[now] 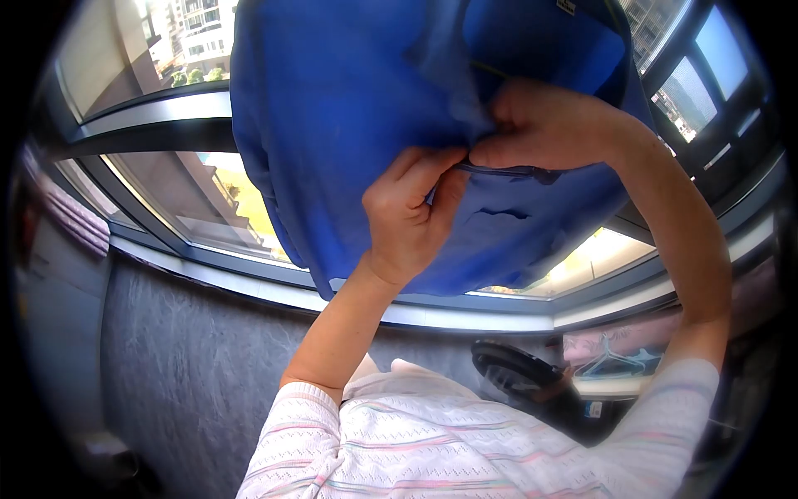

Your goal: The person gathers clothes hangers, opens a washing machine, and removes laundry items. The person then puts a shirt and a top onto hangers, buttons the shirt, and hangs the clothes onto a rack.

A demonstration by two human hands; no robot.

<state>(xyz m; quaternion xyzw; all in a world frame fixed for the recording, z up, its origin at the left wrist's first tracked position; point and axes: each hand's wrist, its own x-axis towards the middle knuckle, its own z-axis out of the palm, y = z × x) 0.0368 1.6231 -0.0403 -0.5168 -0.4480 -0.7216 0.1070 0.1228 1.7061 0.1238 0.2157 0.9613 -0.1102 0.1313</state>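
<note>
A large blue jacket [349,91] hangs in front of me, with a small label [566,7] inside its top. My left hand [411,208] is closed, thumb and forefinger pinching the jacket's front edge. Coming from the right, my right hand [544,129] is closed on the same edge, its thumb tip touching the left fingertips. A dark strip, perhaps a zip [511,171], runs out below the right hand. What exactly lies between the fingertips is too small to make out.
Windows with dark frames surround the jacket, above a white sill [432,318]. Below is a grey marbled floor [199,374]. At the lower right are a black round object [515,370] and pale hangers [611,358] on a shelf. A striped cloth [71,212] lies at left.
</note>
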